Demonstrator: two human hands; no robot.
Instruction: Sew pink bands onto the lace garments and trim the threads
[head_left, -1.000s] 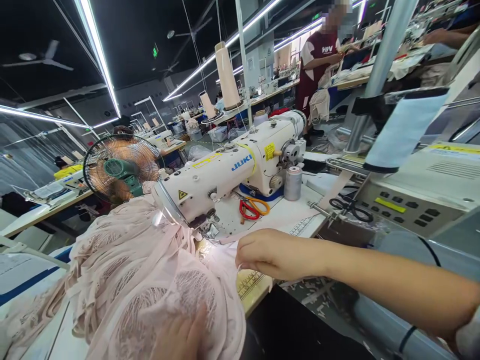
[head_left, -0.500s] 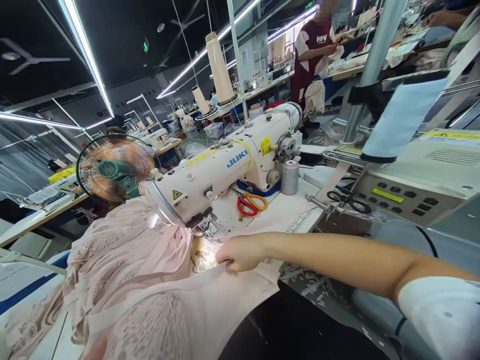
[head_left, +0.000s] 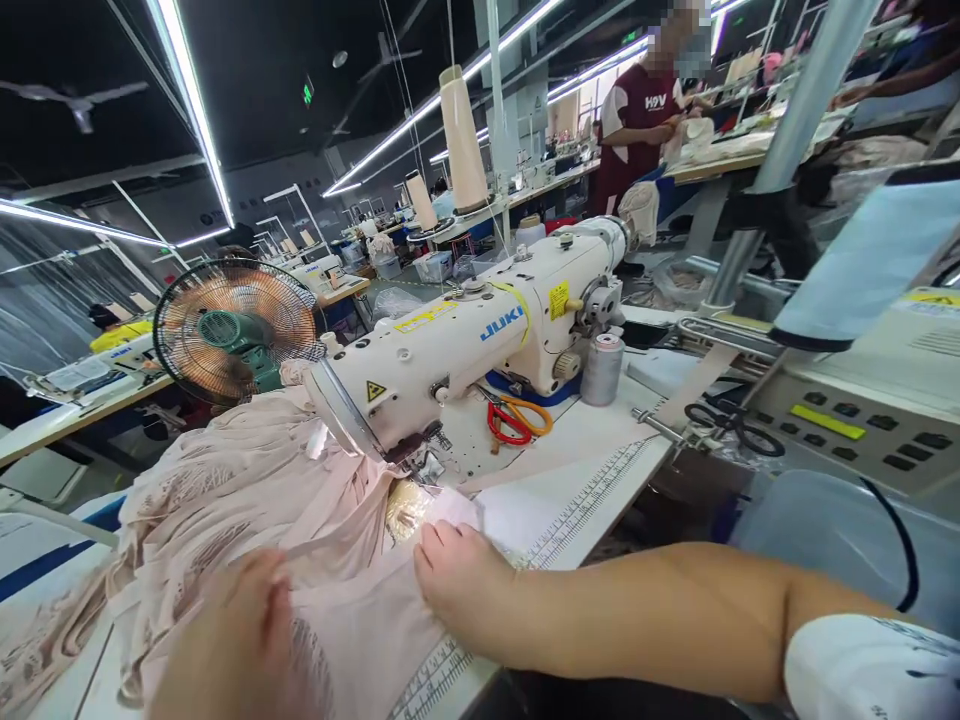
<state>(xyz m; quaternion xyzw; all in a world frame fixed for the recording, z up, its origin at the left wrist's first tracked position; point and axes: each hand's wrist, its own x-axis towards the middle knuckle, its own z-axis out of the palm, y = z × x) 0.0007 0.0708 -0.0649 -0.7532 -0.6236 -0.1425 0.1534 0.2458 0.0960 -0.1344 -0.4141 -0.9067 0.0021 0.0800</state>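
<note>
Table (head_left: pixel 600 470): white, ruler-marked; factory hall, strip lights. Fabric (head_left: pixel 247 490): pink, under machine (head_left: pixel 465 350) needle. Right hand (head_left: pixel 465 590), left hand (head_left: pixel 225 650): flat on fabric, fingers loose. Left blurred, cut off.

Pink fabric (head_left: pixel 247 490): soft matt cloth, lace patches. Sewing machine (head_left: pixel 465 350): glossy white enamel. At its 3 o'clock, scissors (head_left: pixel 517 418): shiny plastic handles.

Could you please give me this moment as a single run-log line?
left hand: flat on pink fabric | right hand: pressing fabric beside needle | sewing machine: fabric under its head | scissors: lying on table
</note>
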